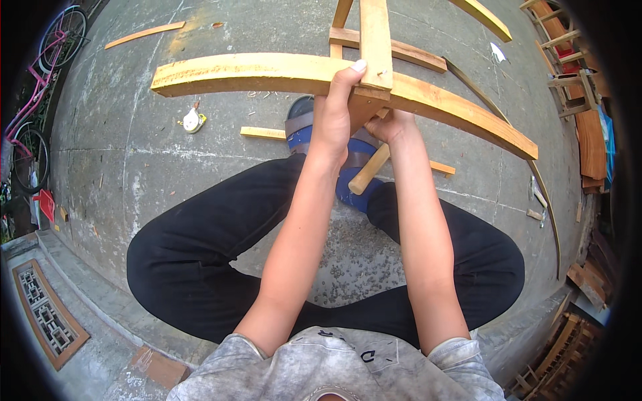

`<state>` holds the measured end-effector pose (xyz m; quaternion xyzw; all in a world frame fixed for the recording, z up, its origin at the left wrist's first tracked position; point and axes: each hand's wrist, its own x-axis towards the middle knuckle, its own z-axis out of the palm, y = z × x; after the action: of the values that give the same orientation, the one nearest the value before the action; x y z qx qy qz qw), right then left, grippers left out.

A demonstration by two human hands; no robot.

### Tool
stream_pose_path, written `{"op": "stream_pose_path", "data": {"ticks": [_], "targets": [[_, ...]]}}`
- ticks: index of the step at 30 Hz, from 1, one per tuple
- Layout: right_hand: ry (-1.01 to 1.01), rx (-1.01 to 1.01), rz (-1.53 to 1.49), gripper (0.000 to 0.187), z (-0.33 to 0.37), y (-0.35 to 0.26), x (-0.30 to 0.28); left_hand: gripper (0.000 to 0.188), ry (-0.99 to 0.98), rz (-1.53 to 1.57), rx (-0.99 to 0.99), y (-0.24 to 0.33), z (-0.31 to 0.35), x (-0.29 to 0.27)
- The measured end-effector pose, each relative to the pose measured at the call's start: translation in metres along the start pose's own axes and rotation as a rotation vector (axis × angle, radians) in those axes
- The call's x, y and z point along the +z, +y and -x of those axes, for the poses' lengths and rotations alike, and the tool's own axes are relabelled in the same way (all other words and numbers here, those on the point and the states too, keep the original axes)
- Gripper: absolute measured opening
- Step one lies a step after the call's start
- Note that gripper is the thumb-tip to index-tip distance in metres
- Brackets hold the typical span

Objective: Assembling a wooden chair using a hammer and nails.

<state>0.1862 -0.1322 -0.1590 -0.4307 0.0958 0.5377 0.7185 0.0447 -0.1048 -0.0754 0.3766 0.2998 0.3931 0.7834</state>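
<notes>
A wooden frame (254,73) is held up in front of me; its long curved rail crosses a lighter straight bar (375,41). A small peg or nail end pokes out of the bar near the joint. My left hand (332,117) grips the frame just left of the joint, thumb on top. Below the rail, my right hand (393,125) is closed on the underside of the joint, its fingers mostly hidden. Beside my right wrist a rounded wooden handle (366,174) slants down; its far end is out of sight, so I cannot tell what tool it belongs to.
Loose wooden strips (145,33) lie about the concrete floor, with a white tape measure (192,121) at the left. Stacked wooden parts (591,147) line the right side. A pink bicycle (41,83) stands far left. My blue sandals (301,127) are below the frame.
</notes>
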Motion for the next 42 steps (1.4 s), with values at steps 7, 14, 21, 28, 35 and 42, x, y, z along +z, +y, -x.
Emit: {"op": "stream_pose_path", "data": {"ticks": [7, 14, 21, 28, 35, 42], "targets": [[0.245, 0.262, -0.009, 0.061, -0.003, 0.004, -0.049, 0.052, 0.026, 0.073, 0.017, 0.002, 0.001, 0.004], [0.902, -0.442, 1.705, 0.098, 0.050, 0.085, -0.081, 0.047, 0.044, 0.105, 0.055, 0.011, 0.003, 0.002], [0.573, -0.009, 1.587, 0.110, 0.024, 0.068, -0.112, 0.047, 0.028, 0.109, 0.048, 0.008, 0.004, 0.007], [0.374, 0.033, 0.562, 0.025, 0.060, 0.033, -0.099, 0.044, 0.053, 0.147, 0.047, 0.002, 0.004, 0.004], [0.238, -0.180, 0.644, 0.045, 0.221, 0.048, -0.025, 0.041, 0.114, 0.164, 0.113, -0.002, -0.001, 0.005], [-0.058, -0.493, 0.598, 0.062, 0.314, 0.028, -0.022, 0.045, 0.060, 0.169, 0.132, -0.002, -0.001, 0.010]]}}
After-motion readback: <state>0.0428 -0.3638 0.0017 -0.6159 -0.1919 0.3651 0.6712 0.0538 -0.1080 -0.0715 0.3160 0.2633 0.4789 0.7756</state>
